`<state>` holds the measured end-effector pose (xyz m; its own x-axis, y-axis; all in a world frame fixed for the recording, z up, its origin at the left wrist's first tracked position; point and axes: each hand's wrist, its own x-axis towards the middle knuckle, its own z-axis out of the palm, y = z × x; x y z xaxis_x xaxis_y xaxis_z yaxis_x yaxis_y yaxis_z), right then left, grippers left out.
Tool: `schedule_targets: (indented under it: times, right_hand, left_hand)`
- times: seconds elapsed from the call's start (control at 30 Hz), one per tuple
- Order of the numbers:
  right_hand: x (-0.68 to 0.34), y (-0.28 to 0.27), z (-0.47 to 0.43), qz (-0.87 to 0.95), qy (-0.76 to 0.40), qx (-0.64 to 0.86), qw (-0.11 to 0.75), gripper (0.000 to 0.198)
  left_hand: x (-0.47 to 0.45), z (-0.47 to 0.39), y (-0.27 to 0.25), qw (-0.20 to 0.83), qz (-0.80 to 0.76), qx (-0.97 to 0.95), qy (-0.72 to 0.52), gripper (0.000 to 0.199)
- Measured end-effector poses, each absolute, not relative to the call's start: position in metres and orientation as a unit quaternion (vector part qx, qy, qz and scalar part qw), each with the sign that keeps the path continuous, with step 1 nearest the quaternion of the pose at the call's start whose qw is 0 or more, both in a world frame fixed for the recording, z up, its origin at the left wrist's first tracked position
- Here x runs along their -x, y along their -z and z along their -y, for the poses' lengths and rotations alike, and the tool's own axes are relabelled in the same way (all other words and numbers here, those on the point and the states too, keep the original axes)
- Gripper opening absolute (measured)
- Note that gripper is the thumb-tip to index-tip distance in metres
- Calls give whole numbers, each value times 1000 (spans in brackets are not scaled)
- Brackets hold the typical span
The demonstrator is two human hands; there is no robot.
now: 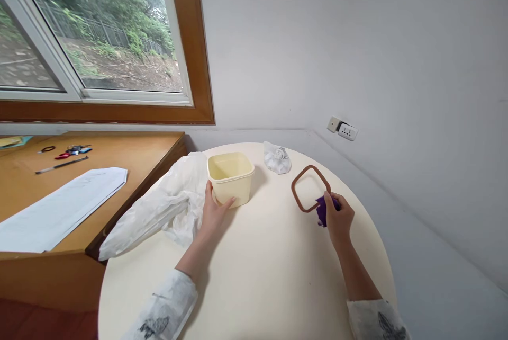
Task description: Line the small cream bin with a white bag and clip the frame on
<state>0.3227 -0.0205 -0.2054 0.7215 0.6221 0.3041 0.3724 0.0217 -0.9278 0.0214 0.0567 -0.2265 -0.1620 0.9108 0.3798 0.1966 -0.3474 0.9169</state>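
A pale yellow plastic tub (234, 189) with no lid on it stands upright on the round table. My left hand (215, 210) grips its near left corner, the thumb across the front wall and the fingers round the left side. Over the table's right part, my right hand (338, 216) is closed on a brown rounded-square ring (297, 199), pinched at its near right corner. A crumpled purple cloth (321, 214) is bunched in that same hand and hangs below the ring. The fingers partly hide the cloth.
A crumpled white plastic bag (159, 213) lies left of the tub on the round table (262, 287). Behind is a small knotted clear bag (277, 159). The wooden desk (154, 144) at left holds paper (67, 207), a pen (61, 164) and keys (75, 150). Walls border the table.
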Motion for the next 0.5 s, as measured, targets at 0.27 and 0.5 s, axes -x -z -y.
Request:
schedule_targets:
  times: [0.27, 0.5]
  right_hand:
    - [-348, 226, 12, 317, -207, 703, 602, 40]
    - [-377, 239, 11, 371, -118, 833, 393, 40]
  left_hand:
    - [-24, -58, 230, 307, -481, -574, -587, 77]
    - [-25, -62, 234, 304, -480, -599, -565, 76]
